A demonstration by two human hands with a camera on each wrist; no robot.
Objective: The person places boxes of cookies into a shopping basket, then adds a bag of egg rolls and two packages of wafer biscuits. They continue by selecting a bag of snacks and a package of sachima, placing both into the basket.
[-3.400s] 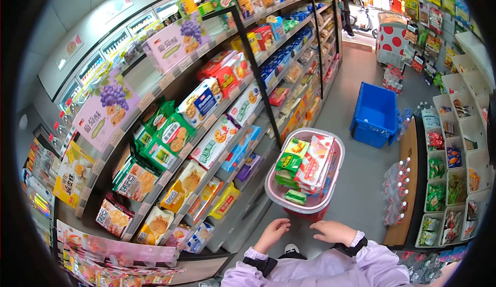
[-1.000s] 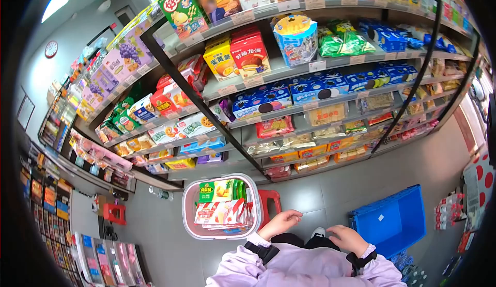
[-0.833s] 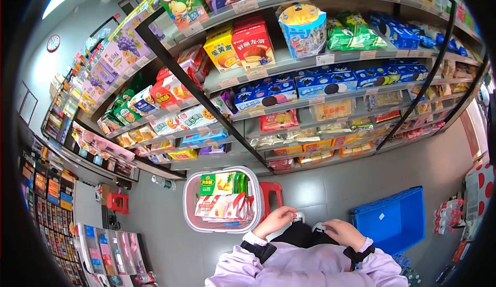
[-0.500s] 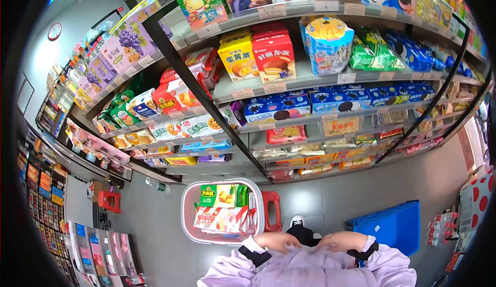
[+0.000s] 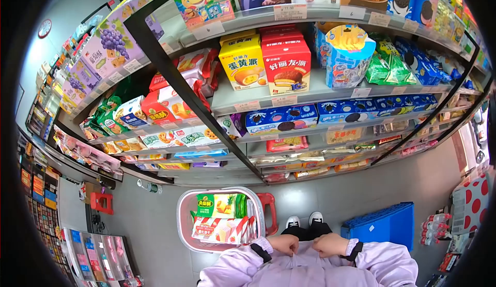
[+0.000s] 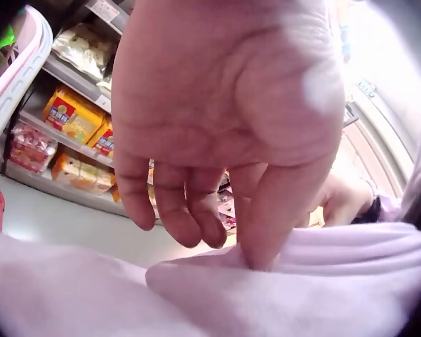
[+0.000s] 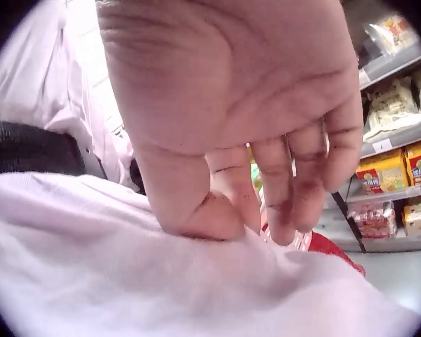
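Observation:
Both hands are at the front of a lavender jacket (image 5: 310, 272) worn by the person. In the head view the left hand (image 5: 284, 244) pinches a fold of its cloth, and a small peak of fabric rises there. The right hand (image 5: 331, 245) pinches the jacket a short way to the right. From the left wrist, thumb and index finger meet on the cloth (image 6: 196, 295), the other fingers hanging loosely. Similarly, the right wrist view has thumb and index finger on the jacket (image 7: 217, 281). Just left of the hands stands a pink-white basket (image 5: 180, 225) holding biscuit packs (image 5: 222, 229).
A red stool (image 5: 269, 214) shows beside the basket. To the right lies a blue crate (image 5: 380, 227) on the grey floor (image 5: 305, 196). Ahead, shelves (image 5: 248, 104) carry several biscuit boxes and bags. Bundled bottles (image 5: 435, 229) stand at far right, a single bottle (image 5: 150, 186) at left.
The view has swung from along the aisle to facing the shelves. Both hands, earlier apart in the air, have come down to the jacket front and now pinch its cloth.

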